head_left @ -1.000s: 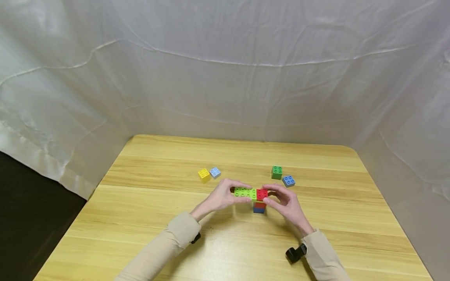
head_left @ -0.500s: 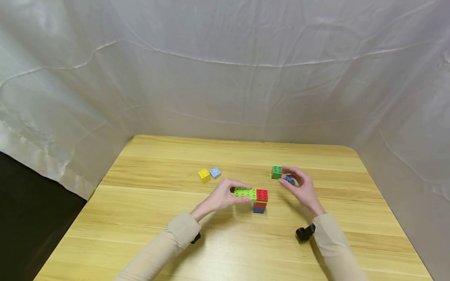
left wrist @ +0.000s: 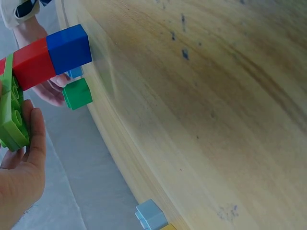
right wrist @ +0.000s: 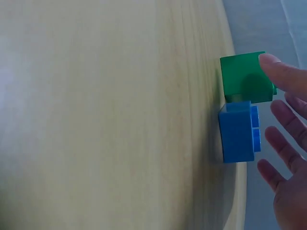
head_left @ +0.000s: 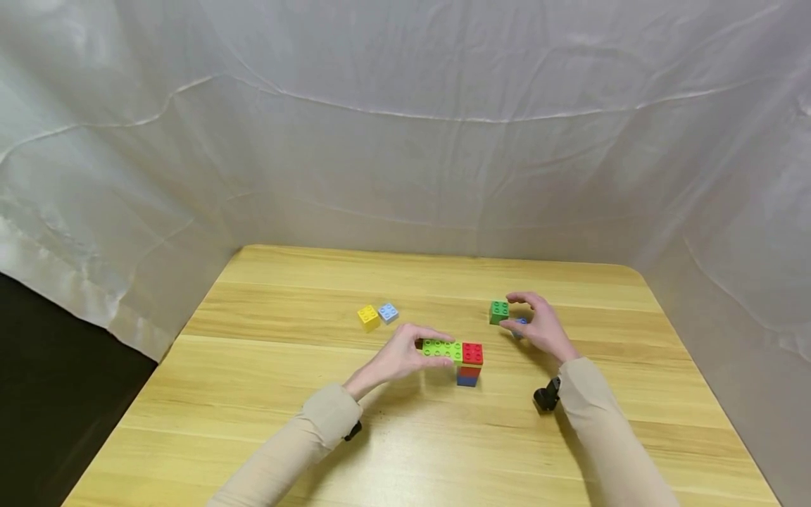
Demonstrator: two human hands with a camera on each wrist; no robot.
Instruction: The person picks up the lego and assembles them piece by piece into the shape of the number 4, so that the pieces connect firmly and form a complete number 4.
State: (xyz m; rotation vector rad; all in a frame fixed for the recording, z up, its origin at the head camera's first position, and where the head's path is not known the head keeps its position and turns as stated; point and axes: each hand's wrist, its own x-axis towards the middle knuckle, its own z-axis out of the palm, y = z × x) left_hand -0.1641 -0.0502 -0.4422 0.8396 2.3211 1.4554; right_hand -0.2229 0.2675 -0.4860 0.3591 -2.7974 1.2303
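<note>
My left hand (head_left: 399,352) grips the left end of a long lime-green building brick (head_left: 438,348), fingers behind it and thumb in front. Its right end joins a small upright stack, with a red brick (head_left: 472,351) on top, another red brick (left wrist: 33,63) below the lime piece and a blue brick (left wrist: 69,49) at the foot. My right hand (head_left: 543,329) hovers at the right, fingers spread and holding nothing. Close to its fingertips are a green brick (right wrist: 242,79) and a lighter blue brick (right wrist: 237,138); the thumb overlaps the green one in the right wrist view.
A yellow brick (head_left: 368,317) and a pale blue brick (head_left: 388,313) lie side by side on the wooden table (head_left: 253,394), left of the stack. Pale sheeting (head_left: 405,162) hangs behind the table and along its sides.
My right hand has let go of the stack's top red brick and moved right and back, over to the green and blue bricks. The left hand stays on the lime-green brick.
</note>
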